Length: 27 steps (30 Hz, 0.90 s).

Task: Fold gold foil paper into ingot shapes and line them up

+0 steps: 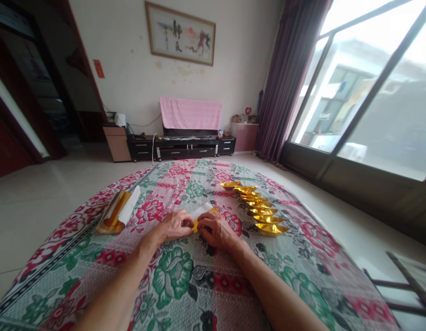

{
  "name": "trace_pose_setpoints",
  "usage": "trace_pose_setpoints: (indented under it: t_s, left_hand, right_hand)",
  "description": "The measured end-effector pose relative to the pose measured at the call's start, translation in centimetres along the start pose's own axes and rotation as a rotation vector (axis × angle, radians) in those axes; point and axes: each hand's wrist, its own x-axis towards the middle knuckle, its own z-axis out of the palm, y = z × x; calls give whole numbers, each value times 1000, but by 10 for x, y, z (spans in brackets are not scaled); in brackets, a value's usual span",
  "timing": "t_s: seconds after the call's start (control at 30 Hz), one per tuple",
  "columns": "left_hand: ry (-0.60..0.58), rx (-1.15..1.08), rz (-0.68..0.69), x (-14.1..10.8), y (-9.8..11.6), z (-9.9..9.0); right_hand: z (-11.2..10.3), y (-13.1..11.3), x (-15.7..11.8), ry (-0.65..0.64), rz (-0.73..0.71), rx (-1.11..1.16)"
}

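Observation:
Between my two hands lies a sheet of gold foil paper [201, 210], its white back showing and a gold edge folded up near my fingers. My left hand [175, 225] pinches the sheet's near left edge. Close beside it, my right hand [216, 228] has its fingers curled on the same edge, a small gap from the left fingertips. To the right stands a row of several folded gold paper ingots [271, 229], shaped like little boats. Over on the left rests a loosely curled stack of gold and white paper sheets [111, 223].
A flowered tablecloth [173, 280] covers the round table. Beyond it, a low black cabinet [187, 151] carries something draped with a pink cloth [190, 112]. A dark-framed piece of furniture [406, 280] stands at the lower right, and a large window [378, 92] fills the right side.

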Motion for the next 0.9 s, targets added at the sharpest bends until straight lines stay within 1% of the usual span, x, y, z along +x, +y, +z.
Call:
trace_pose_setpoints:
  t_s: [0.2,0.37,0.53,0.67,0.9]
  left_hand:
    - [-26,-16,-10,0,2,-5]
    - [-20,-8,-14,2,4,-4]
    - [0,-29,11,1,2,-3]
    - [20,-39,9,1,3,-4]
    - [-14,-63,9,0,0,-6]
  right_hand:
    - [0,3,0,-3,6,31]
    - [-1,3,2,-43,-2,35]
    - [-1,3,6,-63,8,-14]
    - [-2,4,6,-82,-28,-32]
    - [-2,1,4,-96,-55,-115]
